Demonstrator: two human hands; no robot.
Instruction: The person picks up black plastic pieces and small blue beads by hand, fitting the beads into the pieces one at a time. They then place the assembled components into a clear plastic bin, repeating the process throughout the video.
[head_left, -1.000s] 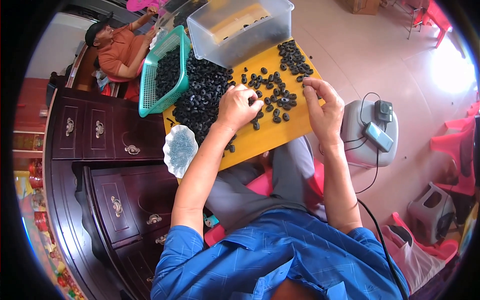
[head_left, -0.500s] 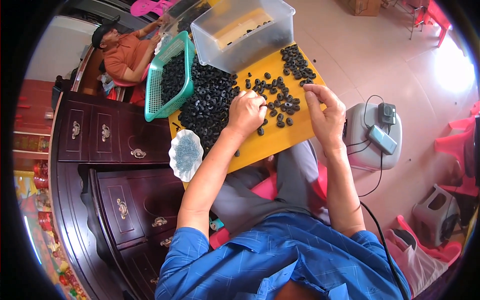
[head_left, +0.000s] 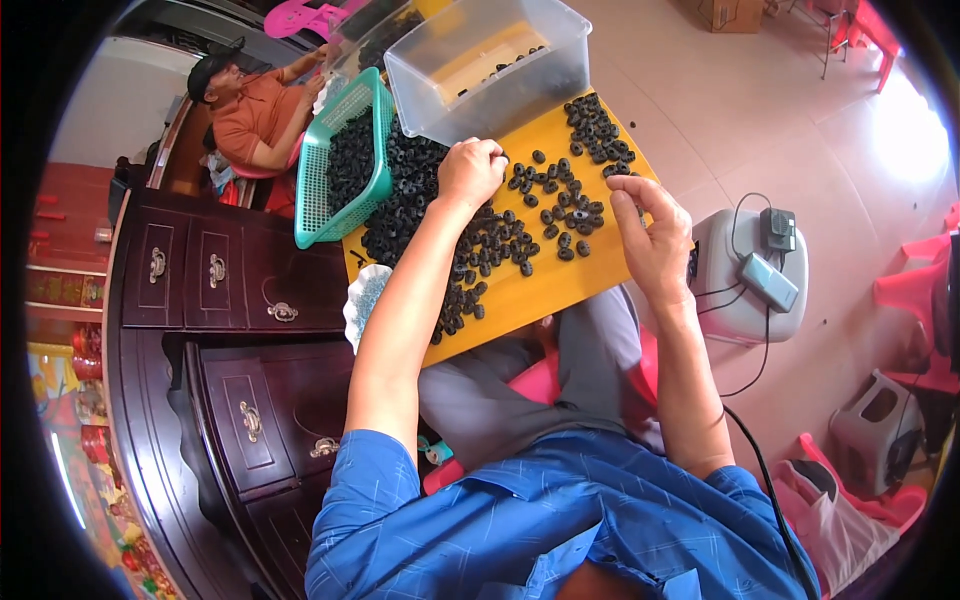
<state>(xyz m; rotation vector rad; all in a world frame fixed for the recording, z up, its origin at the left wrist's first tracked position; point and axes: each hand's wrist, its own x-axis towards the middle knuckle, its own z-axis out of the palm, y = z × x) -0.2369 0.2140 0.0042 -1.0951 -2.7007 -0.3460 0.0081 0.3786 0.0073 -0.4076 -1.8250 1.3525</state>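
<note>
My left hand (head_left: 470, 173) is over the table near the clear bin, at the edge of the black heap. Its fingers are curled together, and a dark bit shows at their tips; what they grip, if anything, is unclear. At the table's right edge my right hand (head_left: 655, 238) has thumb and forefinger pinched close, with anything between them too small to make out. Small black oval plastic pieces with holes (head_left: 572, 212) lie scattered between the hands. More of them are heaped (head_left: 412, 175) left of my left hand, partly behind my forearm.
On the yellow table (head_left: 590, 268) stand a green mesh basket (head_left: 381, 165) of black parts and a clear plastic bin (head_left: 490, 112). A white scalloped dish (head_left: 354, 310) of bluish bits is half hidden by my arm. Another person (head_left: 250, 115) sits at far left, beyond dark drawers (head_left: 215, 260).
My left hand has moved away from me and slightly left, toward the bin, uncovering pieces on the near table. My forearm now covers part of the dish. The right hand has barely moved.
</note>
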